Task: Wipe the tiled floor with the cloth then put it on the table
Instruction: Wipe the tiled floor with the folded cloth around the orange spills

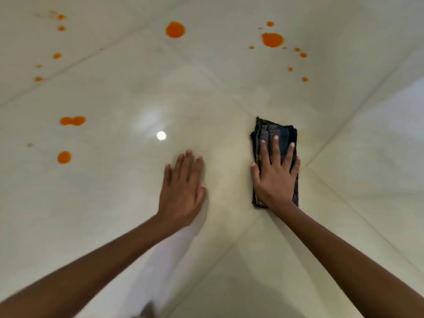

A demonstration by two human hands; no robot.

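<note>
A folded dark denim-like cloth [275,131] lies flat on the glossy cream tiled floor [218,99]. My right hand [275,173] presses down on the cloth with straight, spread fingers and covers its lower half. My left hand [183,187] rests flat on the bare tile to the left of the cloth, fingers straight, holding nothing. Orange spills dot the floor: a large drop [175,29] at top centre, a splash [272,39] at top right, a double blot [73,120] and a round drop [64,157] at left. No table is in view.
Smaller orange specks scatter at the far upper left [57,56] and right of the splash [303,55]. Grout lines cross beside the cloth. A ceiling light reflects on the tile [161,135].
</note>
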